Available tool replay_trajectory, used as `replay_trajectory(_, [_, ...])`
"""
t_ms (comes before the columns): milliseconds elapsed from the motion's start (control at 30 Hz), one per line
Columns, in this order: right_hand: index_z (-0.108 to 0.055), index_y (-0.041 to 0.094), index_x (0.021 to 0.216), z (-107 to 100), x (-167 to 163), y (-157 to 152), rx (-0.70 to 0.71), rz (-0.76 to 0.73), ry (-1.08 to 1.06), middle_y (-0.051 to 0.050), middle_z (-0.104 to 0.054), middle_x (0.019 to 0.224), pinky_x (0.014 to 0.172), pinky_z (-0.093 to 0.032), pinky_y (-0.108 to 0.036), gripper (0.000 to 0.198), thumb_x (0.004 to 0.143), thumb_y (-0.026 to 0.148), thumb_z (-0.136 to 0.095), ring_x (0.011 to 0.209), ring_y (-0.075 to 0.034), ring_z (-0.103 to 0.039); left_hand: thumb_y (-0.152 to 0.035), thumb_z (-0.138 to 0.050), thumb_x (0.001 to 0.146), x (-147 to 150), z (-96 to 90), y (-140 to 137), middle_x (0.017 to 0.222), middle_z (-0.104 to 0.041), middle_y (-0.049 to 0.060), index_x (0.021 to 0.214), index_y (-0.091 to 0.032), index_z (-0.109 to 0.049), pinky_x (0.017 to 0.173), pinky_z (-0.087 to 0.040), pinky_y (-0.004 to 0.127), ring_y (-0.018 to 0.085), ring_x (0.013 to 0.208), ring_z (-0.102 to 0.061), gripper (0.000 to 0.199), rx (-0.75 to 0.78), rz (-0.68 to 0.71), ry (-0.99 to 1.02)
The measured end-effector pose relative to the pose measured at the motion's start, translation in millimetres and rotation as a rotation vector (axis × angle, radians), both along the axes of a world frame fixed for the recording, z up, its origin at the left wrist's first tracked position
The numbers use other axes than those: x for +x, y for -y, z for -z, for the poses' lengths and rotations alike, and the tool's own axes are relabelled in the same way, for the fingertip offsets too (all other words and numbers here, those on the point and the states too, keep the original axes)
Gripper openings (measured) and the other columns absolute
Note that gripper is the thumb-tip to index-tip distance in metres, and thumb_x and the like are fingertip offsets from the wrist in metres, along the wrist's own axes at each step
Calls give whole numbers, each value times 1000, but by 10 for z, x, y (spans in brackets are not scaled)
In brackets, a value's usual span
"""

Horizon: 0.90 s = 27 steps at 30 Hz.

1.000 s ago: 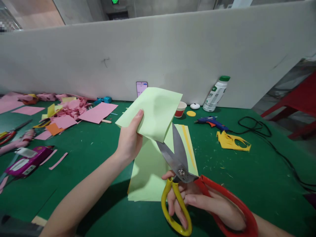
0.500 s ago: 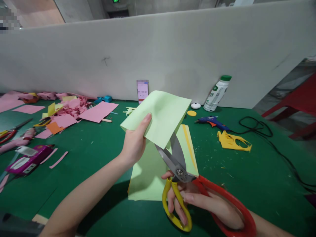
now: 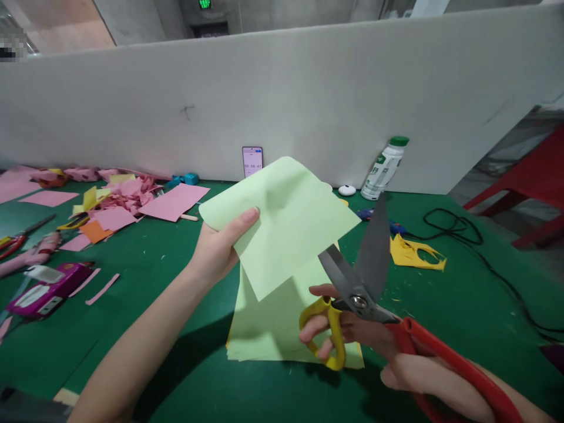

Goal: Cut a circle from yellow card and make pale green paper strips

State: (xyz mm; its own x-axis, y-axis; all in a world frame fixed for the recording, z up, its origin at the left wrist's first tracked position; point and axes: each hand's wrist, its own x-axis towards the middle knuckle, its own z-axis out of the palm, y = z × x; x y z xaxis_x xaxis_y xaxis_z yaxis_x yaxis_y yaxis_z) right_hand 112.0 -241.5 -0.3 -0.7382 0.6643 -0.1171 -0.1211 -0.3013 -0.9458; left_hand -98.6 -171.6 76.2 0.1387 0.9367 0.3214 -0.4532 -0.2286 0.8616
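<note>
Between the thumb and fingers of my left hand (image 3: 220,241) is a light green sheet of paper (image 3: 286,223), raised above the table and turned at an angle. My right hand (image 3: 374,341) grips large scissors (image 3: 358,301) with one red and one yellow handle. Their grey blades are spread apart and point up, just right of the sheet's lower edge. Beneath both hands lies a stack of light green paper (image 3: 273,335), with a little yellow paper showing at its edge.
Pink paper scraps (image 3: 127,197) and a purple tape measure (image 3: 50,288) are on the left. A phone (image 3: 252,161) and a bottle (image 3: 385,167) lean on the white partition (image 3: 286,100). A yellow paper scrap (image 3: 416,252) and a black cord (image 3: 493,267) lie right.
The green sheet has turned and shifted in my left hand, its corner now reaching further right. The scissors moved right, off the paper, and their blades opened wider.
</note>
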Motion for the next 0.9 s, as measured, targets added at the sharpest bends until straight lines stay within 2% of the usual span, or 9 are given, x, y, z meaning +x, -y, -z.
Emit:
replay_trajectory(100, [-41, 21, 124, 1, -21, -22, -92, -5, -45, -8, -61, 97, 70, -46, -33, 44, 83, 37, -40, 83, -16, -60, -29, -76, 60, -24, -4, -9, 79, -70, 1, 109, -22, -60, 73, -56, 34, 27, 85, -66, 51, 8, 5, -6])
replay_trajectory(233, [-53, 19, 107, -101, -81, -59, -161, -101, -90, -7, -62, 97, 66, -47, -30, 38, 79, 44, -46, 77, -16, -62, -29, -80, 52, -56, -9, -44, 69, -70, 2, 83, -18, -68, 62, -57, 30, 23, 71, -67, 35, 5, 55, -65])
replay_trajectory(300, [-53, 20, 105, -150, -73, -60, -153, -133, -161, -7, -62, 97, 67, -47, -30, 38, 77, 44, -50, 75, -15, -63, -26, -82, 48, -66, -17, -58, 68, -70, 3, 75, -16, -69, 63, -57, 31, 25, 70, -67, 32, 10, 83, -114])
replay_trajectory(400, [-49, 23, 112, -186, -40, -30, -96, -131, -319, -5, -63, 98, 69, -46, -29, 38, 79, 40, -53, 76, -13, -64, -22, -82, 48, -62, -24, -67, 70, -70, 4, 77, -16, -69, 69, -57, 33, 27, 76, -67, 33, 24, 104, -141])
replay_trajectory(500, [-42, 29, 118, -202, -26, 38, -30, -91, -385, -3, -63, 101, 72, -45, -29, 41, 80, 34, -54, 79, -12, -64, -23, -81, 50, -51, -20, -67, 71, -71, 5, 79, -15, -69, 66, -57, 30, 25, 74, -67, 32, 12, 126, -135])
replay_trajectory(600, [-40, 26, 120, -301, -29, 150, 9, 6, -309, -4, -61, 97, 71, -45, -32, 48, 77, 37, -57, 75, -14, -62, -21, -81, 50, -62, -12, -68, 71, -71, 4, 80, -14, -67, 64, -58, 28, 22, 71, -68, 33, 10, 137, -152])
replay_trajectory(667, [-39, 24, 122, -430, -29, 235, 33, 151, -169, -5, -58, 97, 79, -42, -35, 49, 78, 38, -56, 79, -15, -58, -18, -81, 51, -84, -6, -77, 74, -72, 4, 82, -13, -66, 65, -58, 28, 21, 72, -68, 34, 33, 125, -166])
replay_trajectory(800, [-42, 28, 116, -656, -29, 341, -4, 175, -63, -2, -54, 86, 79, -40, -33, 44, 78, 45, -54, 77, -15, -51, -14, -79, 56, -124, 17, -115, 80, -72, 1, 85, -14, -64, 69, -58, 26, 18, 77, -67, 33, 110, 120, -148])
replay_trajectory(900, [-42, 29, 113, -695, -37, 355, 12, 188, -12, -1, -51, 78, 74, -40, -32, 45, 75, 52, -53, 72, -15, -49, -14, -78, 57, -133, 34, -135, 81, -72, 2, 92, -15, -63, 68, -58, 25, 17, 76, -68, 38, 146, 137, -146])
